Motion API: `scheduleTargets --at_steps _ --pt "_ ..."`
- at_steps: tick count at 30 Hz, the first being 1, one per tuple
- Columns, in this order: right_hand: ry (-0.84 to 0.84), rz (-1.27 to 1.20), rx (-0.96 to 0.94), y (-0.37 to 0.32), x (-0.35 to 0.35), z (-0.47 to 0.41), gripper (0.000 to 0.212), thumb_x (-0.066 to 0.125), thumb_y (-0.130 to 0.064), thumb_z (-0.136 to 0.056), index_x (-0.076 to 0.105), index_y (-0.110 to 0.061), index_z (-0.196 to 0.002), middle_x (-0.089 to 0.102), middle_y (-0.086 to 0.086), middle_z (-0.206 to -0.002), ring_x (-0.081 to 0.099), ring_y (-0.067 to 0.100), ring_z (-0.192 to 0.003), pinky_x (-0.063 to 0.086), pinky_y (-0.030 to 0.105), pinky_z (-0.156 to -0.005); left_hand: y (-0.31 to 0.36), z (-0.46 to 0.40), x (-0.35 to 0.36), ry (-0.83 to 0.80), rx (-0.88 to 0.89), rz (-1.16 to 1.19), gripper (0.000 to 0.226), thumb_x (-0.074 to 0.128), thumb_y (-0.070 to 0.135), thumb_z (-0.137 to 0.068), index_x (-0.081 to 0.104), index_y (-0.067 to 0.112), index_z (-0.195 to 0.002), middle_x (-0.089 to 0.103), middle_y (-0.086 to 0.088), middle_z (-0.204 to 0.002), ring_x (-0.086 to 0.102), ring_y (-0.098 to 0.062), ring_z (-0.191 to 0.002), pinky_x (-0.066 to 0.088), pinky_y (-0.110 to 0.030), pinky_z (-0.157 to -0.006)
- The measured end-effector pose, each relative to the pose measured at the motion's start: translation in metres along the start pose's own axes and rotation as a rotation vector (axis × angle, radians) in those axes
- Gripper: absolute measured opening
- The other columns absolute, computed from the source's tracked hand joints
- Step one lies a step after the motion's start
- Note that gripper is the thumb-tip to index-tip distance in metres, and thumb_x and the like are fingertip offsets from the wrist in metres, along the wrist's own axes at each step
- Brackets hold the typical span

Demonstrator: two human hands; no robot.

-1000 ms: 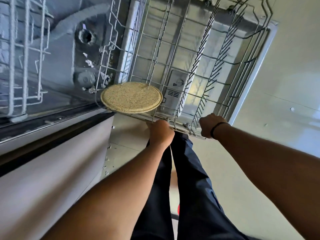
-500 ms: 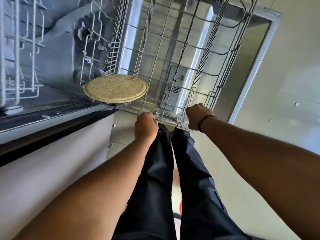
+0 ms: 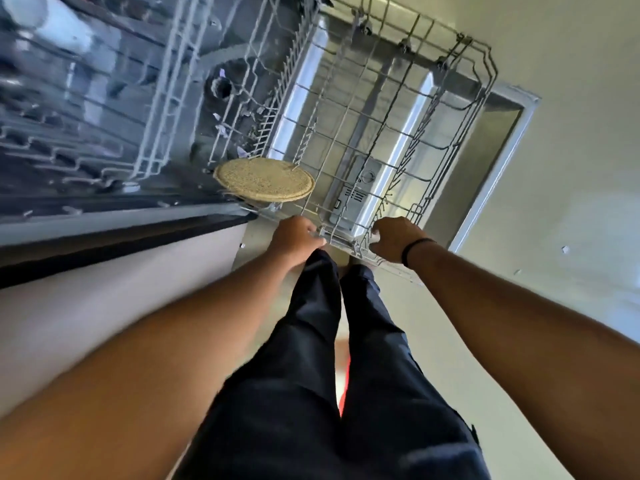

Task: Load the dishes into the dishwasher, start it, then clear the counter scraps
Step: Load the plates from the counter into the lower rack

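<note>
The lower wire rack [image 3: 349, 133] of the dishwasher stands pulled out over the open door [image 3: 485, 133]. A round speckled tan plate [image 3: 265, 179] lies flat in the rack's near left corner. My left hand [image 3: 294, 237] grips the rack's front rim just right of the plate. My right hand [image 3: 394, 239], with a black band on the wrist, grips the same rim further right. The detergent dispenser [image 3: 356, 192] on the door shows through the wires.
The upper rack [image 3: 86, 140] and dark tub fill the upper left. A dark counter edge [image 3: 121, 233] and pale cabinet front [image 3: 104, 306] run along the left. My legs in dark trousers stand below the rack; pale floor [image 3: 571, 202] lies to the right.
The rack has slid out toward me with both hands on its front rim, and the plate has come along with it. The view has tilted up a little.
</note>
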State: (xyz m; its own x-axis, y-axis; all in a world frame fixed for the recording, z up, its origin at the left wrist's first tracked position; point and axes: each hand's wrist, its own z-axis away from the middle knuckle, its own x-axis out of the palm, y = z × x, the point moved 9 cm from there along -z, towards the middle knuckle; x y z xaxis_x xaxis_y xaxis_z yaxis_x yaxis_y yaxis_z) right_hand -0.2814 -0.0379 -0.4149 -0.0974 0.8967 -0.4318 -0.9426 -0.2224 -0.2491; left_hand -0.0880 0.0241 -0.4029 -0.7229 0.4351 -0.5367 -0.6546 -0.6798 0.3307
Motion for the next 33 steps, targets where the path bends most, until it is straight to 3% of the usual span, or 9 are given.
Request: scheduleTargets --at_steps 4,7,14,18,21,24,27,29,33 --pt "0.02 -0.077 -0.026 -0.022 -0.042 0.062 0.046 0.059 -0.036 -0.095 0.056 -0.014 -0.136 0.054 0.012 -0.142 0.049 0.033 -0.13 0.042 0.037 -0.104 0.03 0.061 -0.058 0.047 0.031 0.102 0.017 0.077 0.027 -0.085 0.076 0.011 -0.09 0.075 -0.005 -0.091 0.07 -0.02 -0.085 0.053 -0.027 -0.075" --pt "0.101 -0.169 -0.045 -0.043 -0.075 0.107 0.045 0.059 -0.039 -0.096 0.059 -0.014 -0.133 0.055 0.012 -0.142 0.051 0.032 -0.128 0.043 0.036 -0.103 0.043 0.113 -0.105 0.104 0.026 0.229 0.022 0.076 0.033 -0.087 0.076 0.012 -0.095 0.076 -0.006 -0.094 0.071 -0.021 -0.088 0.057 -0.034 -0.082" --pt "0.169 -0.282 -0.262 -0.162 -0.108 0.2 0.026 0.065 -0.028 -0.091 0.069 -0.014 -0.113 0.07 0.01 -0.115 0.064 0.028 -0.109 0.05 0.032 -0.094 0.02 0.236 -0.182 0.334 -0.007 0.597 0.016 0.075 0.027 -0.09 0.078 0.014 -0.099 0.074 0.004 -0.091 0.069 -0.013 -0.089 0.048 -0.023 -0.076" --pt "0.137 -0.162 -0.515 -0.266 -0.107 0.249 0.021 0.063 -0.026 -0.091 0.071 -0.016 -0.107 0.072 0.008 -0.109 0.067 0.026 -0.101 0.054 0.041 -0.091 -0.029 0.296 -0.204 0.523 -0.068 0.784 0.006 0.074 0.024 -0.089 0.078 0.023 -0.085 0.066 0.019 -0.065 0.064 -0.007 -0.072 0.049 -0.022 -0.072" --pt "0.122 -0.023 -0.693 -0.343 -0.101 0.286 0.018 0.063 -0.029 -0.092 0.073 -0.018 -0.102 0.074 0.001 -0.101 0.067 0.018 -0.094 0.054 0.033 -0.088 -0.075 0.345 -0.215 0.691 -0.069 0.947 0.009 0.075 0.031 -0.083 0.079 0.022 -0.082 0.069 0.008 -0.069 0.065 -0.016 -0.074 0.05 -0.03 -0.072" --pt "0.128 0.057 -0.848 -0.416 -0.093 0.324 0.019 0.065 -0.026 -0.091 0.074 -0.016 -0.105 0.073 -0.004 -0.098 0.066 0.009 -0.086 0.055 0.029 -0.084 -0.123 0.4 -0.229 0.851 -0.087 1.011 0.01 0.075 0.027 -0.088 0.08 0.019 -0.085 0.072 0.007 -0.074 0.063 -0.007 -0.073 0.05 -0.028 -0.072" --pt "0.072 0.091 -0.963 -0.487 -0.066 0.363 0.013 0.065 -0.025 -0.092 0.074 -0.016 -0.092 0.075 -0.004 -0.081 0.069 0.012 -0.066 0.06 0.036 -0.066 -0.178 0.46 -0.243 1.012 -0.102 1.061 0.007 0.073 0.021 -0.091 0.08 0.02 -0.093 0.076 0.008 -0.084 0.07 -0.006 -0.081 0.053 -0.023 -0.074" --pt "0.036 0.12 -1.044 -0.535 -0.035 0.391 0.013 0.064 -0.02 -0.095 0.073 -0.016 -0.087 0.073 -0.002 -0.072 0.065 0.011 -0.054 0.057 0.031 -0.055 -0.226 0.502 -0.246 1.111 -0.124 1.176 0.006 0.073 0.021 -0.091 0.079 0.02 -0.09 0.076 0.002 -0.081 0.073 -0.014 -0.079 0.055 -0.026 -0.07" --pt "-0.09 0.176 -1.146 -0.617 0.046 0.436 0.01 0.066 -0.017 -0.095 0.073 -0.018 -0.089 0.073 0.0 -0.073 0.065 0.004 -0.059 0.055 0.022 -0.056 -0.325 0.581 -0.239 1.303 -0.217 1.292 0.011 0.072 0.024 -0.093 0.076 0.023 -0.082 0.074 -0.005 -0.076 0.072 -0.023 -0.075 0.056 -0.037 -0.068"
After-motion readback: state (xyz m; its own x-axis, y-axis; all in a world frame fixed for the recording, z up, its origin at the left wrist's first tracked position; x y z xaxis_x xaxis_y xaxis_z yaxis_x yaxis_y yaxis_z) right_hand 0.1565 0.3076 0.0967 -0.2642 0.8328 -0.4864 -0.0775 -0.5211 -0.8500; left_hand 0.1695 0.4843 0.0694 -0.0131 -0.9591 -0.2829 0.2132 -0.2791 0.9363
